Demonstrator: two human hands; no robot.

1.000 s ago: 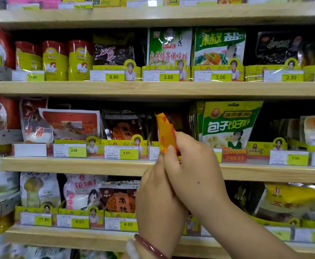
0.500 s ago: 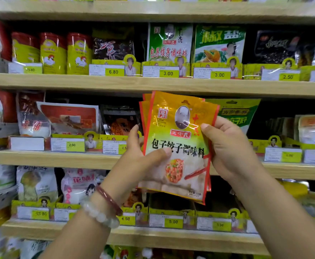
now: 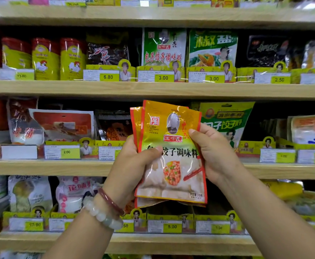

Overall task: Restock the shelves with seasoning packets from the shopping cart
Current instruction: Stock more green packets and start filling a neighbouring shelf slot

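Hands up at the middle shelf [image 3: 59,166]: left hand [image 3: 132,165] and right hand [image 3: 213,154] have fingers clamped on the orange seasoning packets [image 3: 171,156], front facing me. Basically same as half a second ago, just slightly lower.

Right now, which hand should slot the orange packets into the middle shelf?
Left, likely. The left hand wraps the orange packets with thumb across the front; the right hand only pinches their edge. The gap on the middle shelf lies behind them.
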